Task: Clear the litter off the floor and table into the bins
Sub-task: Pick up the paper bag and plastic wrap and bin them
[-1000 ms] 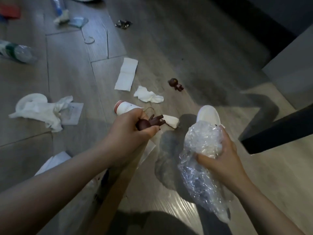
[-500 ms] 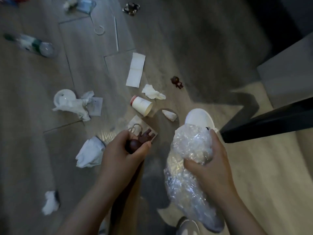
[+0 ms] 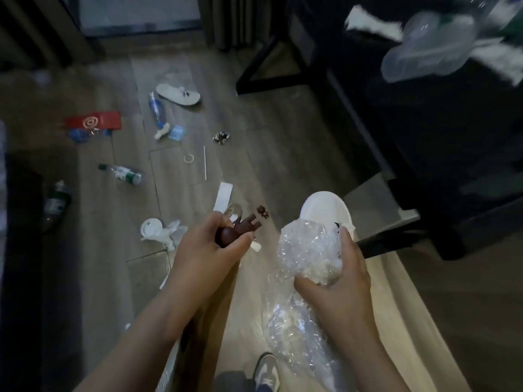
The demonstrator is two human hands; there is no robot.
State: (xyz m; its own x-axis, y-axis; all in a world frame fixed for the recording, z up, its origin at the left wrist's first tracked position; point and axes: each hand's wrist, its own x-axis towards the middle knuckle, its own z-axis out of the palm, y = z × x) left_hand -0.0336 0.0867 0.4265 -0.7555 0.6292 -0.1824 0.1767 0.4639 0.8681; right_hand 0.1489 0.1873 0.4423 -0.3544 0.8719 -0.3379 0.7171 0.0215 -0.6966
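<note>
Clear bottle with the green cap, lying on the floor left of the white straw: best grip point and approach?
Grip the bottle around its mid-body at the label, coming from above with fingers across the narrow width. It lies on its side, so the round barrel faces up with nothing leaning on it.

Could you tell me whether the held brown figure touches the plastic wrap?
Apart. The head view shows floor between the brown figure in the left hand and the plastic wrap in the right hand.

Dim room, bright patch underfoot (upper right smeared by blur).
</note>
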